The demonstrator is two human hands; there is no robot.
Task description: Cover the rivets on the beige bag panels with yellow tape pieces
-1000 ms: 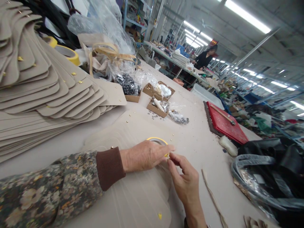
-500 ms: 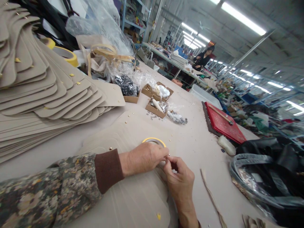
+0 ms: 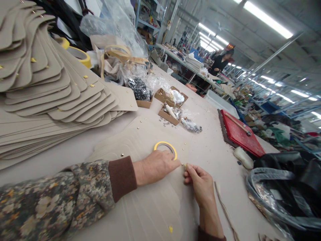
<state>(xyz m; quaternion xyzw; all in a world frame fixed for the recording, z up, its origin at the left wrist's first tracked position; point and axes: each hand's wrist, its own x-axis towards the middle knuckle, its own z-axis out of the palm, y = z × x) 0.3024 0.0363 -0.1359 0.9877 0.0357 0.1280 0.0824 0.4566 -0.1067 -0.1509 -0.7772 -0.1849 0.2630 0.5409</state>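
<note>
My left hand, in a brown cuff and floral sleeve, is closed over the near side of a yellow tape roll. The roll lies on a fanned layer of beige panels dotted with small metal studs. Just to the right, my right hand pinches a small piece of yellow tape between thumb and forefinger, at the panels' edge. A tiny stud shows between the two hands. Another yellow bit sits on the panels nearer me.
A tall stack of beige panels fills the left. Behind are small cardboard boxes of metal parts and more tape rolls. At right lie a red board with a hammer, a fabric strip and a black bag. A person stands far back.
My hands have drawn apart after their fingertips met. The right hand has moved right with a small yellow piece in its pinch, and more of the tape roll shows. The view has shifted slightly.
</note>
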